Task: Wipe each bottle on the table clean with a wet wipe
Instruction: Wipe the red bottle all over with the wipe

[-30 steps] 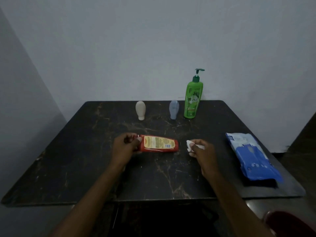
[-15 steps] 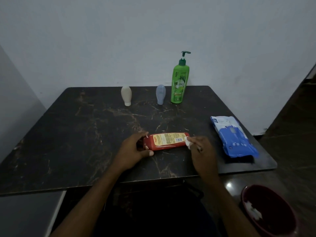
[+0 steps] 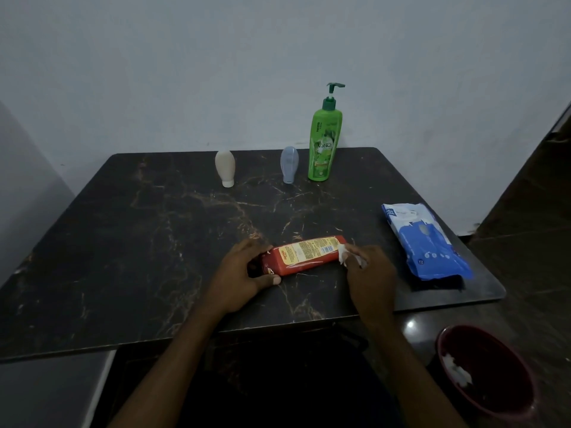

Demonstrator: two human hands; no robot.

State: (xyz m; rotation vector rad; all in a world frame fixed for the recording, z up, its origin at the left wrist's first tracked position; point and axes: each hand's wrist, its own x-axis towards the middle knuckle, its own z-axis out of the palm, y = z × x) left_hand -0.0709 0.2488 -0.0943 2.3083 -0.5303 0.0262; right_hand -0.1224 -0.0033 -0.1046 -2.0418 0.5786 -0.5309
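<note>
on my feed the red bottle [image 3: 304, 256] lies on its side on the dark marbled table [image 3: 123, 242], near the front edge and a little right of centre, with its yellow label facing up. the left hand [image 3: 244, 274] is wrapped round the bottle's left end, the thumb along the near side and the fingers curled over the far side, so it is clamped on the bottle. the right hand [image 3: 369, 273] has its fingers bunched together on a crumpled white wet wipe [image 3: 342, 254], which it pinches and holds against the bottle's right end. i cannot tell how much of the wipe is tucked under the fingers.

at the back of the table three more bottles stand in a row: a cream squeeze bottle [image 3: 225, 168] resting on its cap, a blue-grey squeeze bottle [image 3: 289, 163] also cap down, and just beside that a tall green pump bottle [image 3: 324, 143], upright. the cream one stands well apart from the other two. a blue and white pack of wipes [image 3: 423, 242] lies flat near the table's right edge, close to the right hand but not touching it. off the table at lower right sits a dark red bin [image 3: 506, 393] with white wads inside
</note>
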